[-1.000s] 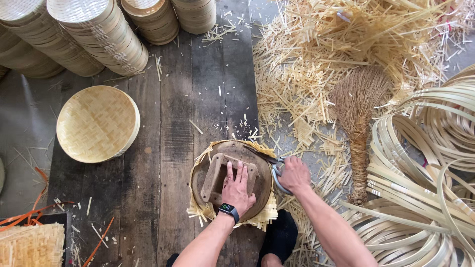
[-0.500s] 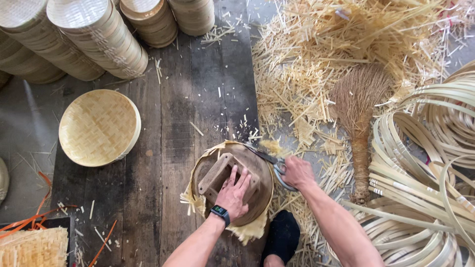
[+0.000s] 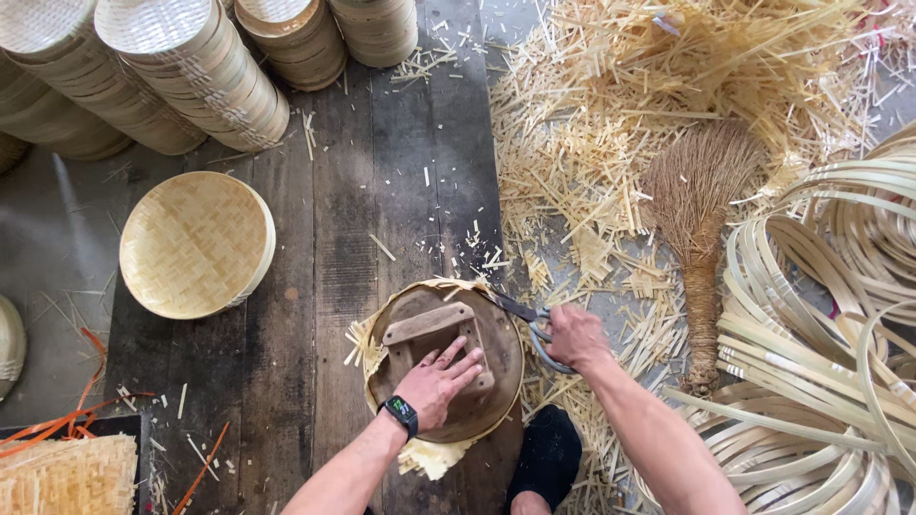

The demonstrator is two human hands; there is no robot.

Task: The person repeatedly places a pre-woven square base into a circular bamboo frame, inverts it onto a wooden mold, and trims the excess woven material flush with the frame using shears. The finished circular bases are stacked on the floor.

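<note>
My left hand, with a dark watch on its wrist, presses flat on a round dark wooden disc that has a wooden block handle on top. Under the disc lies a pale woven bamboo mat whose frayed edge sticks out around the rim. My right hand grips metal scissors, whose blades point left along the disc's upper right edge at the mat's border.
A finished round woven tray lies to the left on the dark plank floor. Stacks of trays stand at the top. Bamboo offcuts, a brown hand broom and coiled bamboo strips fill the right side. My dark shoe is below.
The disc and mat have turned a little under my left hand. The scissors have moved up along the rim, and more trimmed edge shows at the upper right.
</note>
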